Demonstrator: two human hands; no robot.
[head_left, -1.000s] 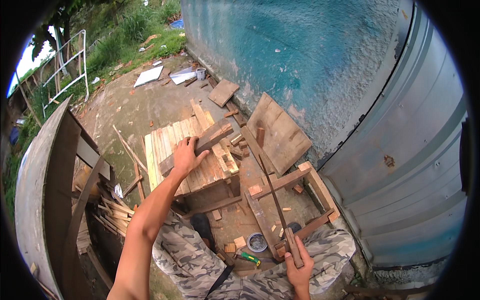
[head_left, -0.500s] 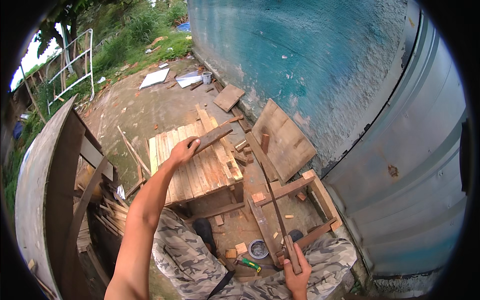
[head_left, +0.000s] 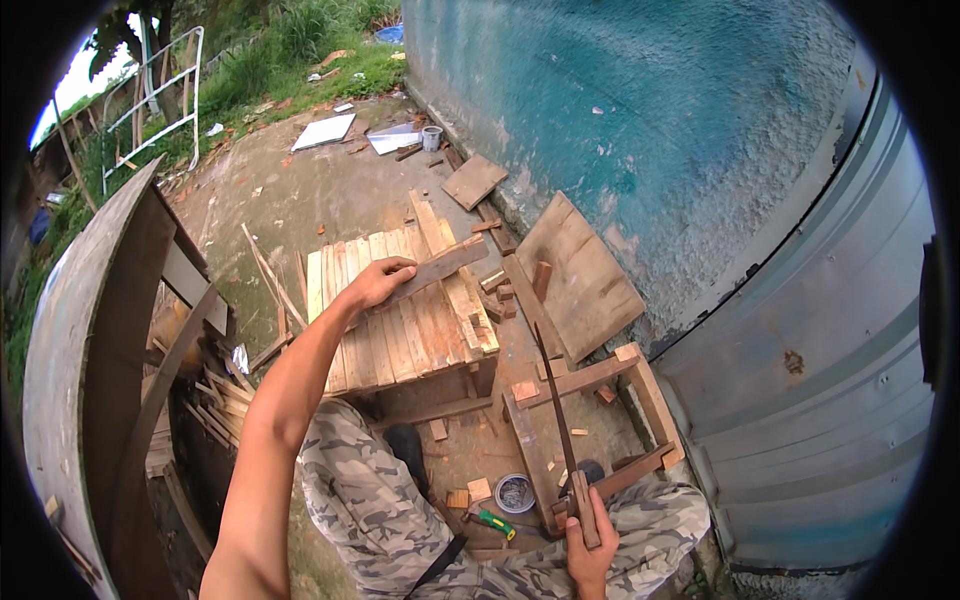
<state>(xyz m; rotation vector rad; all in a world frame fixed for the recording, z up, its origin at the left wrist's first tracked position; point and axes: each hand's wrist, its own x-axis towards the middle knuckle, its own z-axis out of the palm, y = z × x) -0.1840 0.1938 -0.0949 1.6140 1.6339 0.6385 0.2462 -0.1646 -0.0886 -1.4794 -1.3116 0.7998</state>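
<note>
My left hand (head_left: pixel 384 282) is closed on the near end of a dark, weathered wooden board (head_left: pixel 447 262). That board lies over a low bench (head_left: pixel 385 345) of pale wooden slats and crosses a lighter plank (head_left: pixel 440 245) on its right side. My right hand (head_left: pixel 590 545) is wrapped round the wooden handle of a handsaw (head_left: pixel 566 437), low over my right thigh. Its long dark blade, seen nearly edge-on, points away from me and is apart from the board. Below the blade is a wooden frame (head_left: pixel 522 440) on the ground.
Between my feet are a tin of nails (head_left: pixel 515 493), a green-handled tool (head_left: pixel 495 524) and small wood offcuts (head_left: pixel 479 489). Plywood (head_left: pixel 575 275) leans on the blue wall (head_left: pixel 620 130). A metal sheet (head_left: pixel 800 380) stands at right, a large curved panel (head_left: pixel 85 370) at left.
The view has shifted slightly. My left hand has turned a little on the board, whose broad face shows more now. The saw stays in my right hand, its blade at a slightly different angle.
</note>
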